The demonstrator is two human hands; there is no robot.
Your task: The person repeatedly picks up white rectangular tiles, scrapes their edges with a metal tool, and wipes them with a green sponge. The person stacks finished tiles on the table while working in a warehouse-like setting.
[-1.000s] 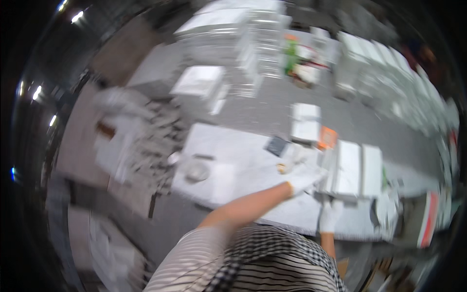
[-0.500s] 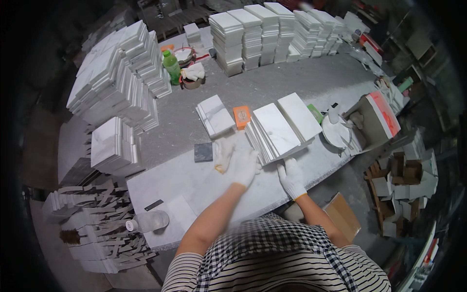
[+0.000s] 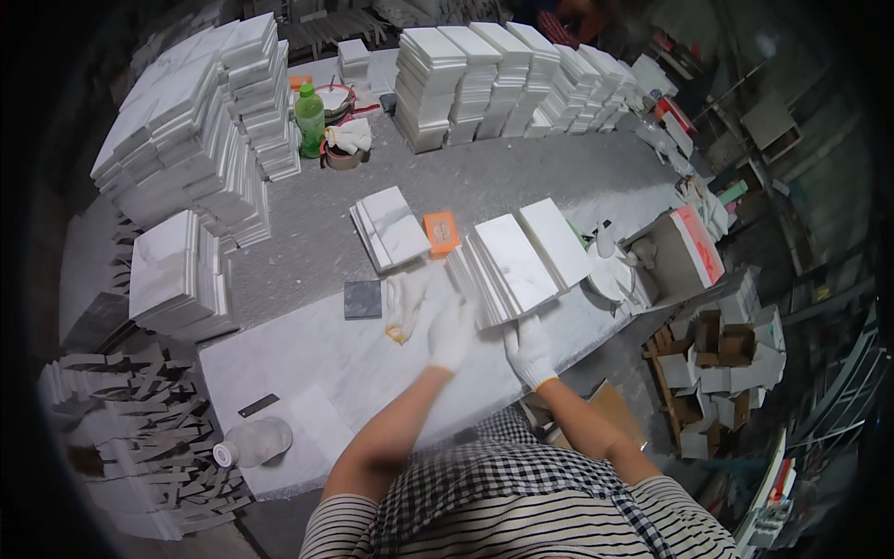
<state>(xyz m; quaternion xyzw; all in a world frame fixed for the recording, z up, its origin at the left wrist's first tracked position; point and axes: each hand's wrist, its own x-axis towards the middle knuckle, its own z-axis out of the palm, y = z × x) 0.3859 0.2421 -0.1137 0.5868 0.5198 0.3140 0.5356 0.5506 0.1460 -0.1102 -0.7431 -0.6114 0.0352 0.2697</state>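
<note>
A row of white, grey-veined marble tiles leans together on the pale work slab, right of centre. My left hand, in a white knit glove, is at the row's near left side; motion blurs its fingers. My right hand, gloved alike, reaches up to the row's near edge with fingers stretched out, their tips partly hidden by the tiles. Left of my left hand lie a loose white glove and a dark grey square piece. Behind them are a smaller tile stack and an orange box.
Tall tile stacks stand at the left and along the back. A green bottle is by the left stacks. A clear jar lies at the slab's near left. On the right are a white bucket and an open carton.
The whole view has shifted, so the table's things appear farther left. My left hand is blurred by motion beside the tile row; my right hand stays at its near edge.
</note>
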